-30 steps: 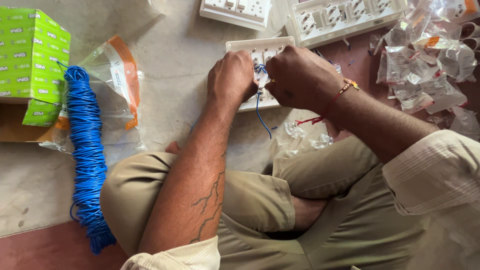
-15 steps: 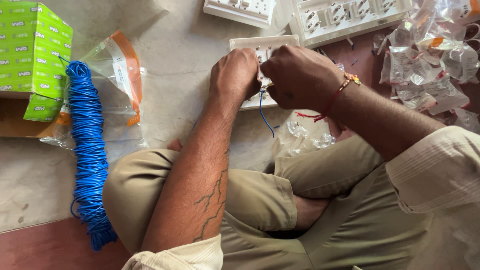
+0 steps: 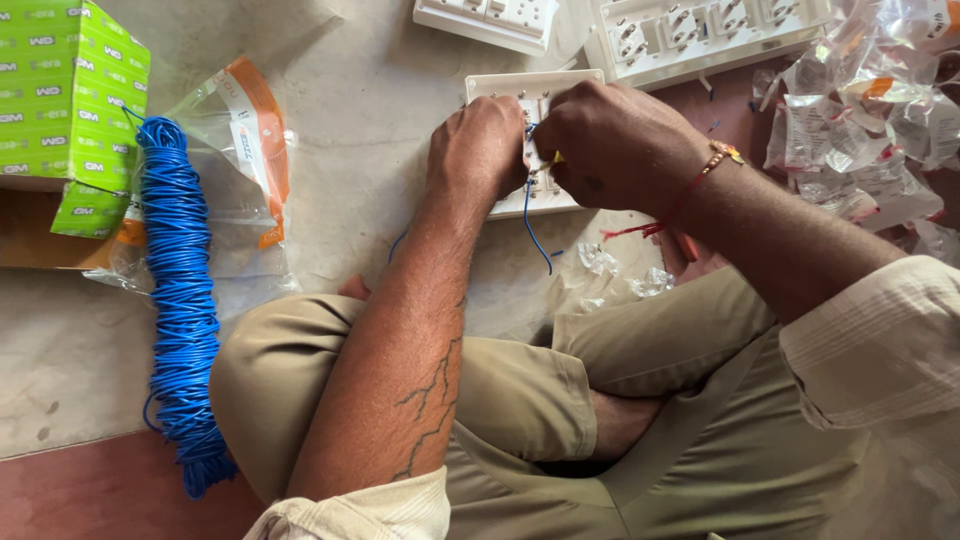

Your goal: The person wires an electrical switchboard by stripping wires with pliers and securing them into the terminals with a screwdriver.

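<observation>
The person sits cross-legged on the floor (image 3: pixel 330 180), with a white switch plate (image 3: pixel 545 100) lying flat just ahead of the knees. All positions below are given relative to this plate.

The left hand (image 3: pixel 480 150) rests on the plate's left half, fingers curled down over it; it appears to press the plate against the floor so it does not shift. The right hand (image 3: pixel 615 145) is closed over the plate's middle, fingers pinched on something small with a yellow tip, likely a tool, though most of it is hidden. A short blue wire (image 3: pixel 530 225) comes out between the two hands and hangs off the plate's near edge, apparently held at its upper end where it meets the plate.

Behind the plate lie a second white socket plate (image 3: pixel 490 20) and a longer white socket board (image 3: pixel 700 35), close together. To the right of the plate sits a heap of clear plastic packets (image 3: pixel 860 130); a few scraps of the same plastic lie just at its near right corner. Well to the left of the plate are a coil of blue wire (image 3: pixel 180 290) lying on a clear bag (image 3: pixel 240 140) with orange trim, and a green carton (image 3: pixel 70 100) beyond it.
</observation>
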